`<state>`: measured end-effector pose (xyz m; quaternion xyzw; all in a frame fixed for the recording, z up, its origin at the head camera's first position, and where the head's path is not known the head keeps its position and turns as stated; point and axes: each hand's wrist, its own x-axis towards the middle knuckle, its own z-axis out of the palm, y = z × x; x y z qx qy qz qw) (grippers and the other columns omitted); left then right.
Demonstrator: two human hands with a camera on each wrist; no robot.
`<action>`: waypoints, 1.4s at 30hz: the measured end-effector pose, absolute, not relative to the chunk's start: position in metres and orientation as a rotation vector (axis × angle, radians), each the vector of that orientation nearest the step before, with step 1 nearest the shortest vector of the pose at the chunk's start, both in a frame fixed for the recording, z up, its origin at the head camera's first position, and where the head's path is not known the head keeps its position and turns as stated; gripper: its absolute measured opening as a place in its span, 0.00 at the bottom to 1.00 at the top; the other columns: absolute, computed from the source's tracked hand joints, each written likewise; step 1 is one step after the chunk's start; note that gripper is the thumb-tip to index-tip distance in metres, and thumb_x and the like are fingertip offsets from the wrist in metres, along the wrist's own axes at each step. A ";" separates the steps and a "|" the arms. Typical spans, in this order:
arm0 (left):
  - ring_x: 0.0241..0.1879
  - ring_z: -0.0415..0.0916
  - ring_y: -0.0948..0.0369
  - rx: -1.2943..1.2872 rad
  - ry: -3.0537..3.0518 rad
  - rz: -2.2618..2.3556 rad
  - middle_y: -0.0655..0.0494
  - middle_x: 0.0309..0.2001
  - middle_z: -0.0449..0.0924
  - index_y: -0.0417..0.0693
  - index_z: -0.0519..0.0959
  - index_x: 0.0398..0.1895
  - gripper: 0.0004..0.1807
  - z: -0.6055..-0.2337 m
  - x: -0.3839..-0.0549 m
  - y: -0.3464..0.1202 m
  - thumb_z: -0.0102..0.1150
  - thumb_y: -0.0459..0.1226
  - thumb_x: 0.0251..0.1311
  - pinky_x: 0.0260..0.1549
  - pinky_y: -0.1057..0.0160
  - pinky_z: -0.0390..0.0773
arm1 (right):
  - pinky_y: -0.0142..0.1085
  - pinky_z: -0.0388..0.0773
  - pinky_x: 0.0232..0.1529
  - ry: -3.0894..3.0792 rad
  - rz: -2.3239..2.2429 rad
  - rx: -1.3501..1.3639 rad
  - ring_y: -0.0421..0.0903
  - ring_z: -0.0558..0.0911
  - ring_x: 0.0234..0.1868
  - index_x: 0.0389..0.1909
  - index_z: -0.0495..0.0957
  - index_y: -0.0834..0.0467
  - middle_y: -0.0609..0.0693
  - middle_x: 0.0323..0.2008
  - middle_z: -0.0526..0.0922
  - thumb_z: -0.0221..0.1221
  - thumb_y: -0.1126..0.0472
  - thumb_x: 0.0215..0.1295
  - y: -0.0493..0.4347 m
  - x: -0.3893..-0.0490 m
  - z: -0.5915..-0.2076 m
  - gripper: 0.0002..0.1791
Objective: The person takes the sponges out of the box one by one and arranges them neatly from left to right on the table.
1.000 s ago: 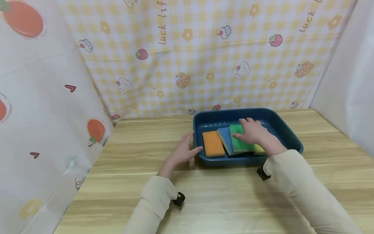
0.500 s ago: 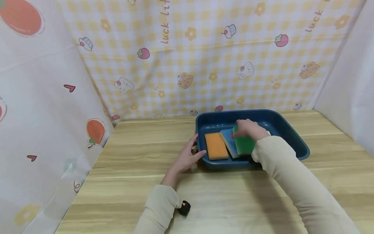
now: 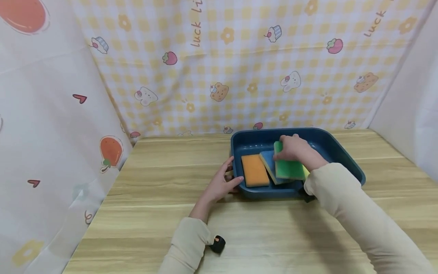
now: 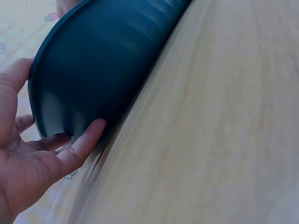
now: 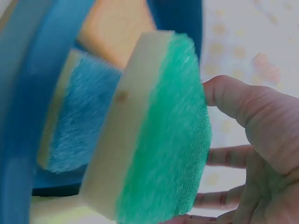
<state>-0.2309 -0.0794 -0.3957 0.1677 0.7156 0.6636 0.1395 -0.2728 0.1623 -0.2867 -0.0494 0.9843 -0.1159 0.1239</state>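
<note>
Wooden tabletop (image 3: 161, 186), checked backdrop (image 3: 195, 80): right grip (image 3: 295, 148) holds green sponge (image 3: 289, 170), left grip (image 3: 220, 186) wide against tray (image 3: 267, 193).

That tabletop (image 3: 137, 213) is pale, streaky wood grain; behind it hangs a yellow-checked cloth (image 3: 191, 78) printed with cupcakes (image 3: 275, 33) and strawberries (image 3: 335, 46), a white sheet (image 3: 58, 133) with red hearts (image 3: 80, 98) lines the left side, a plain sheet (image 3: 407, 114) the right

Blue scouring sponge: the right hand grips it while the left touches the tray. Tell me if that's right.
Not quite: the right hand grips the green scouring sponge, not the blue scouring sponge, as the right wrist view shows. The left hand does touch the dark blue tray.
</note>
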 end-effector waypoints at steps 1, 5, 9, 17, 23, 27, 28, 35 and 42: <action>0.55 0.65 0.44 0.475 2.064 1.923 0.40 0.63 0.54 0.53 0.44 0.71 0.42 -0.397 -0.232 -0.080 0.57 0.37 0.58 0.34 0.53 0.80 | 0.47 0.72 0.34 2.880 -0.342 -0.156 0.60 0.65 0.42 0.60 0.60 0.67 0.67 0.44 0.65 0.59 0.48 0.52 0.160 -0.269 -0.284 0.39; 0.56 0.64 0.43 0.437 2.057 1.918 0.39 0.64 0.53 0.53 0.45 0.71 0.41 -0.388 -0.229 -0.081 0.56 0.36 0.59 0.36 0.50 0.78 | 0.40 0.73 0.25 2.893 -0.346 -0.201 0.58 0.66 0.40 0.60 0.60 0.67 0.67 0.42 0.65 0.58 0.46 0.52 0.150 -0.251 -0.273 0.40; 0.57 0.63 0.42 0.445 2.052 1.914 0.37 0.64 0.53 0.52 0.45 0.71 0.40 -0.378 -0.225 -0.083 0.56 0.35 0.59 0.37 0.49 0.78 | 0.37 0.72 0.22 2.913 -0.313 -0.254 0.57 0.68 0.37 0.59 0.60 0.67 0.66 0.40 0.67 0.58 0.44 0.52 0.138 -0.230 -0.265 0.40; 0.57 0.63 0.42 0.459 2.063 1.908 0.37 0.64 0.52 0.51 0.44 0.71 0.41 -0.374 -0.226 -0.085 0.55 0.35 0.59 0.38 0.49 0.78 | 0.35 0.71 0.20 2.933 -0.306 -0.379 0.51 0.71 0.30 0.60 0.62 0.64 0.65 0.38 0.70 0.61 0.41 0.49 0.111 -0.182 -0.269 0.43; 0.57 0.64 0.45 0.444 2.073 1.927 0.42 0.64 0.54 0.56 0.45 0.71 0.42 -0.389 -0.236 -0.084 0.57 0.39 0.58 0.36 0.52 0.79 | 0.37 0.74 0.19 2.877 -0.324 -0.411 0.49 0.74 0.22 0.59 0.64 0.61 0.70 0.47 0.68 0.63 0.41 0.47 0.096 -0.155 -0.287 0.42; 0.56 0.66 0.46 0.451 2.085 1.923 0.43 0.64 0.55 0.56 0.45 0.71 0.42 -0.392 -0.237 -0.082 0.58 0.40 0.58 0.34 0.55 0.80 | 0.41 0.75 0.22 2.876 -0.284 -0.377 0.55 0.75 0.28 0.59 0.65 0.59 0.70 0.50 0.66 0.63 0.42 0.47 0.090 -0.140 -0.303 0.41; 0.56 0.66 0.47 0.450 2.089 1.919 0.43 0.64 0.56 0.56 0.45 0.71 0.42 -0.392 -0.237 -0.082 0.58 0.40 0.58 0.33 0.55 0.80 | 0.42 0.75 0.23 2.873 -0.274 -0.366 0.56 0.74 0.30 0.59 0.65 0.58 0.69 0.50 0.66 0.63 0.41 0.47 0.088 -0.137 -0.307 0.41; 0.56 0.66 0.47 0.425 2.107 1.881 0.45 0.64 0.55 0.57 0.45 0.71 0.42 -0.390 -0.235 -0.081 0.58 0.42 0.57 0.34 0.55 0.80 | 0.42 0.74 0.23 2.795 -0.310 -0.382 0.52 0.72 0.26 0.58 0.66 0.59 0.65 0.44 0.67 0.64 0.40 0.44 0.079 -0.126 -0.333 0.42; 0.57 0.64 0.46 0.420 2.092 1.877 0.45 0.65 0.54 0.58 0.45 0.71 0.43 -0.391 -0.232 -0.079 0.59 0.42 0.57 0.35 0.55 0.79 | 0.46 0.76 0.28 2.784 -0.329 -0.404 0.54 0.73 0.29 0.58 0.67 0.63 0.67 0.46 0.67 0.65 0.41 0.44 0.073 -0.125 -0.353 0.43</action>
